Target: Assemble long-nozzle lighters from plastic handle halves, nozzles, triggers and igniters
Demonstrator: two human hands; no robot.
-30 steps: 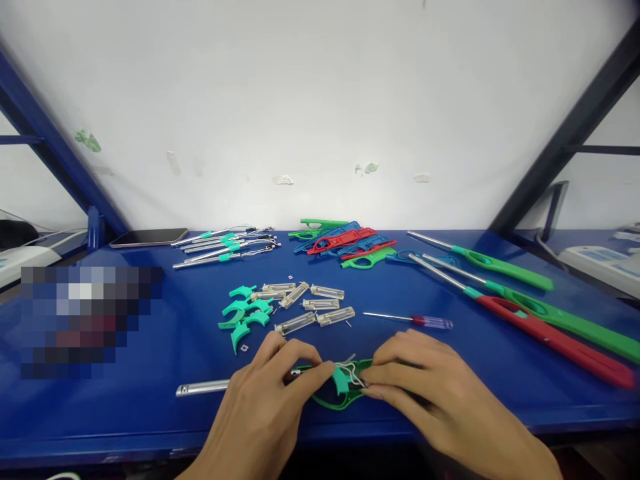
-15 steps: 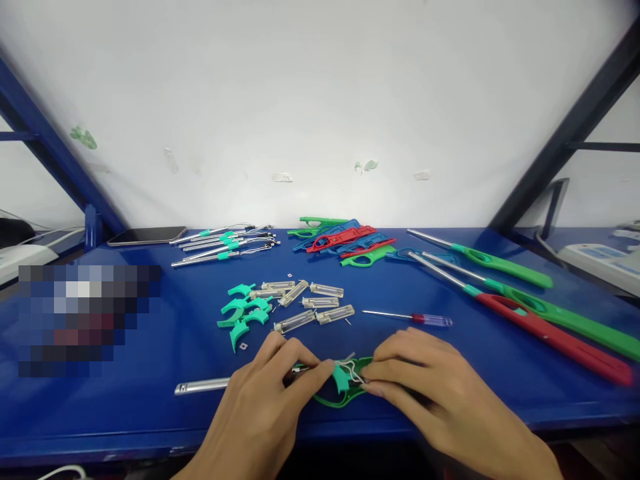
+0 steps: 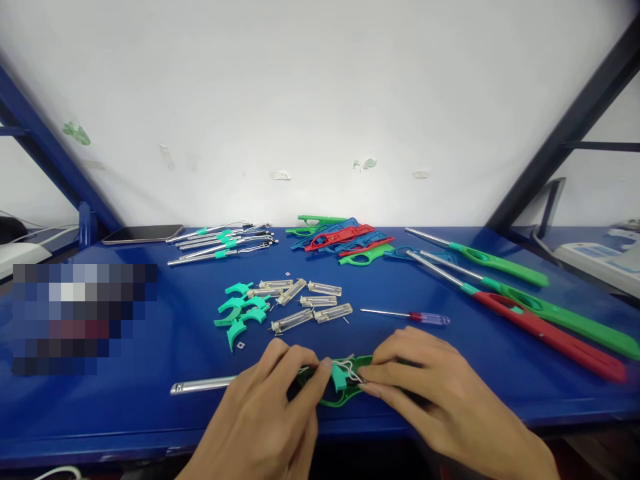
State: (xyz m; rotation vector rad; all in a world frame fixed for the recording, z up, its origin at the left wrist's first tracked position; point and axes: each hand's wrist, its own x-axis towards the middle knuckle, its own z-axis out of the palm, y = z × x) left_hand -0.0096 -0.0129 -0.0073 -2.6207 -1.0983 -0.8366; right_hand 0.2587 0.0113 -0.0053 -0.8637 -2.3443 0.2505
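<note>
My left hand (image 3: 270, 407) and my right hand (image 3: 425, 387) both pinch a half-built long lighter at the near edge of the blue table (image 3: 150, 347). Its green handle shell (image 3: 340, 390) lies flat between my fingertips, with a teal trigger and thin white wires in it. Its silver metal tube (image 3: 203, 385) sticks out to the left on the table. The fingers of each hand are pressed together on the shell.
Behind my hands lie teal triggers (image 3: 240, 313), clear igniter parts (image 3: 305, 303) and a small red-handled screwdriver (image 3: 415, 317). Farther back are silver tubes (image 3: 220, 243), coloured handle shells (image 3: 345, 239) and a phone (image 3: 140, 234). Finished green and red lighters (image 3: 525, 310) lie at right.
My left fingers have shifted slightly right along the green shell toward the teal trigger. The view has drifted a little; nothing else has moved.
</note>
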